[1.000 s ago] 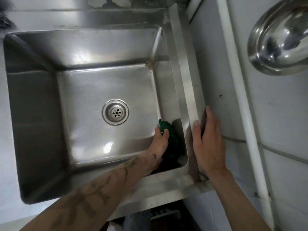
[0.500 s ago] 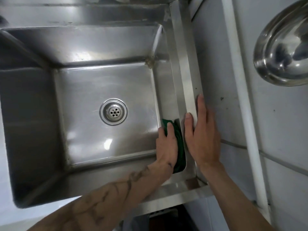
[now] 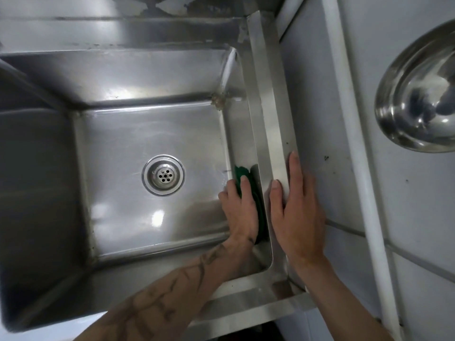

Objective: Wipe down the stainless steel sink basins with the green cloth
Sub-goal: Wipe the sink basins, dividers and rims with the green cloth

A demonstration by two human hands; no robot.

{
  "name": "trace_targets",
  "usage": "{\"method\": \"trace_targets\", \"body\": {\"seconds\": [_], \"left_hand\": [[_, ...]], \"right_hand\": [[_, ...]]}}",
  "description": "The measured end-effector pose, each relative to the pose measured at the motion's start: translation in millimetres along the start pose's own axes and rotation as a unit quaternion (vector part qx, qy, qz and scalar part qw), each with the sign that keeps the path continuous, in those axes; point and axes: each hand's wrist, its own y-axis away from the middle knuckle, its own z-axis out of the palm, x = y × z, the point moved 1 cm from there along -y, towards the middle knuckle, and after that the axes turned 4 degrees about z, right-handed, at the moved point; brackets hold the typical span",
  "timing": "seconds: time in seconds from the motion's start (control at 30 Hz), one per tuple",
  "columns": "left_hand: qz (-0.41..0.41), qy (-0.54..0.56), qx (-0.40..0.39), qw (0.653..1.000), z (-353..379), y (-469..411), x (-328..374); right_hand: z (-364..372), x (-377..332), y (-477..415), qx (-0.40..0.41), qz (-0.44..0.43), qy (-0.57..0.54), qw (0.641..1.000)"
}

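A deep stainless steel sink basin (image 3: 128, 148) fills the view, with a round drain (image 3: 163, 178) in its floor. My left hand (image 3: 240, 212) is inside the basin and presses a green cloth (image 3: 242, 172) flat against the right wall, near the front right corner. Most of the cloth is hidden under the palm; a green edge shows above the fingertips and along the hand's right side. My right hand (image 3: 295, 212) lies flat with fingers apart on the sink's right rim (image 3: 268, 107), holding nothing.
A grey tiled wall (image 3: 320, 99) stands just right of the rim, with a white pipe (image 3: 344, 134) running along it. A steel bowl (image 3: 418, 94) hangs at the upper right. Grime sits in the basin's far right corner (image 3: 219, 100).
My left hand has slid the cloth up from the basin floor onto the right wall and a little farther back. My right hand has shifted forward along the rim.
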Motion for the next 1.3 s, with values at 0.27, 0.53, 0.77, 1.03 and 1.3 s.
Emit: {"method": "trace_targets", "body": {"seconds": [0.27, 0.53, 0.77, 1.03, 1.3], "left_hand": [[-0.034, -0.022, 0.007, 0.999, 1.8, -31.6, 14.2], [0.061, -0.002, 0.030, 0.998, 5.7, -47.0, 38.1], [0.037, -0.001, -0.001, 0.999, 5.6, -67.3, 38.2], [-0.020, -0.022, 0.009, 1.000, 6.6, -117.6, 65.7], [0.169, 0.060, -0.001, 0.984, 8.8, -111.1, 113.7]], "right_hand": [[1.4, 1.4, -0.1, -0.007, 0.007, 0.001, 1.000], [-1.9, -2.1, 0.4, -0.022, 0.014, -0.001, 1.000], [-2.0, -4.9, 0.7, -0.018, 0.015, 0.008, 1.000], [-0.7, -5.4, -0.2, -0.005, 0.020, 0.023, 1.000], [-2.4, -6.5, -0.2, -0.023, 0.024, 0.024, 0.999]]}}
